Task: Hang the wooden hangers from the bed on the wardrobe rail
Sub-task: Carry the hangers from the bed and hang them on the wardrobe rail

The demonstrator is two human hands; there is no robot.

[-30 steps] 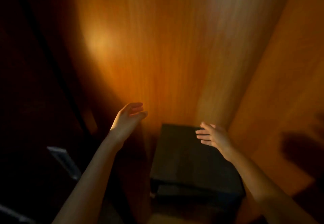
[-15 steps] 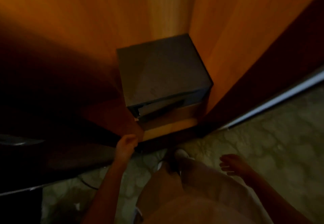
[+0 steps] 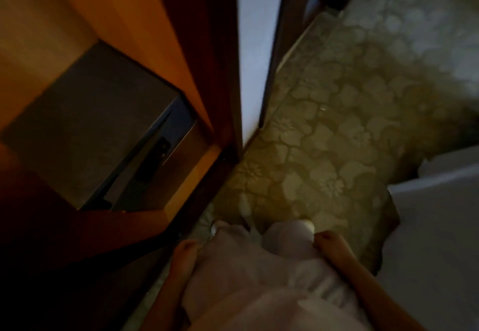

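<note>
Our left hand (image 3: 185, 251) and right hand (image 3: 330, 246) hang empty (fingers loose) because we're between hangers, heading bedward (image 3: 435, 240).

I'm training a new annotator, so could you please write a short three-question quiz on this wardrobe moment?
1. True or false: the left hand holds a wooden hanger.
2. What stands inside the wardrobe? A) dark box B) suitcase C) shoes
3. Fill in: the white bed edge lies at the frame's ____ side.

Key: 1 false, both it and the right hand are empty; 2 A, the dark box; 3 right.
</note>
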